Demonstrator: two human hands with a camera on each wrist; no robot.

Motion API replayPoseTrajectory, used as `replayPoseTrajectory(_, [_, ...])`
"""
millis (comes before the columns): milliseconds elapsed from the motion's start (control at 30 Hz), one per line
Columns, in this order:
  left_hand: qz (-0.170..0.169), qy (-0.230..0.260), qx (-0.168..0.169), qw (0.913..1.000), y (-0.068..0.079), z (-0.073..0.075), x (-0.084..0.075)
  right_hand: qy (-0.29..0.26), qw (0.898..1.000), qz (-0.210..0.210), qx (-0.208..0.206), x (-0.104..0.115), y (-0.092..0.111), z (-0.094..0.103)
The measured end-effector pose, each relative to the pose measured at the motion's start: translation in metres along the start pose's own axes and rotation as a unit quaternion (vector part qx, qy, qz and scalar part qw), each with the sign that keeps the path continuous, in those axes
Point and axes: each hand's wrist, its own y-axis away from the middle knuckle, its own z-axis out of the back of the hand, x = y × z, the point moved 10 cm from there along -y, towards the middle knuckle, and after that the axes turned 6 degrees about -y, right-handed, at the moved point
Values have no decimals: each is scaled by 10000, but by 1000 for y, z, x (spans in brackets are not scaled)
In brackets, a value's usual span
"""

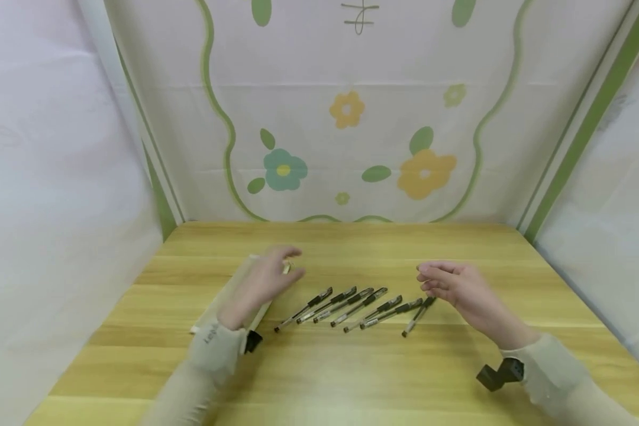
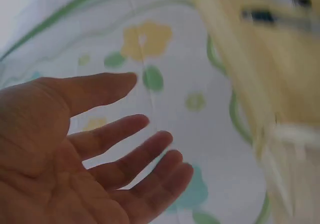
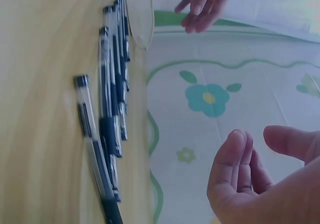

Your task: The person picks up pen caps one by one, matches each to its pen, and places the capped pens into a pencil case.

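Several clear-barrelled pens with black grips and caps (image 1: 358,307) lie slanted in a row across the wooden table. My left hand (image 1: 258,284) is raised over a pale, flat pouch-like case (image 1: 220,305) left of the row, its fingers apart and nothing in them. In the left wrist view that palm (image 2: 55,164) shows bare, with the thumb spread from the fingers. Over the right end of the row, close to the rightmost pen (image 1: 419,316), hovers my right hand (image 1: 460,290). Its fingers bend loosely with a gap to the thumb, and it holds nothing in the right wrist view.
The wooden table (image 1: 319,378) ends at a white cloth backdrop (image 1: 309,118) printed with flowers. White side panels (image 1: 58,207) with green edging stand left and right. Each wrist wears a small black camera (image 1: 500,374).
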Motion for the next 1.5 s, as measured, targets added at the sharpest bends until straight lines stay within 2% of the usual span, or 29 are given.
replayPoseTrajectory(100, [272,-748,15,9968,1,21,30,125,9998,-175,16,-8,1,-10])
replayPoseTrajectory(167, [409,-1091,116,9931,4,29,48,193,9995,-252,69,-12,1,-18])
replayPoseTrajectory(267, [601,-1308,448,9886,10,31,68,205,9993,-285,103,-15,1,-30])
replayPoseTrajectory(400, [769,-1447,778,9834,14,27,82,111,9998,-191,-20,-13,-3,-41])
replayPoseTrajectory(567, [785,-1678,935,9782,14,21,84,-9,9999,-106,-68,-14,-8,-56])
replayPoseTrajectory(733, [722,-1849,935,9756,13,19,85,103,9997,-225,69,-24,-10,-71])
replayPoseTrajectory(900, [564,-1708,977,9788,10,16,82,299,9989,-339,142,-36,-13,-83])
replayPoseTrajectory(1100, [479,-1427,812,9853,8,19,84,824,9962,-254,110,-48,-33,-103])
replayPoseTrajectory(1300, [450,-1299,869,9867,5,17,85,1094,9918,-378,533,-63,-57,-133])
replayPoseTrajectory(1500, [387,-1189,821,9888,0,17,79,1946,9776,-153,788,-66,-72,-147])
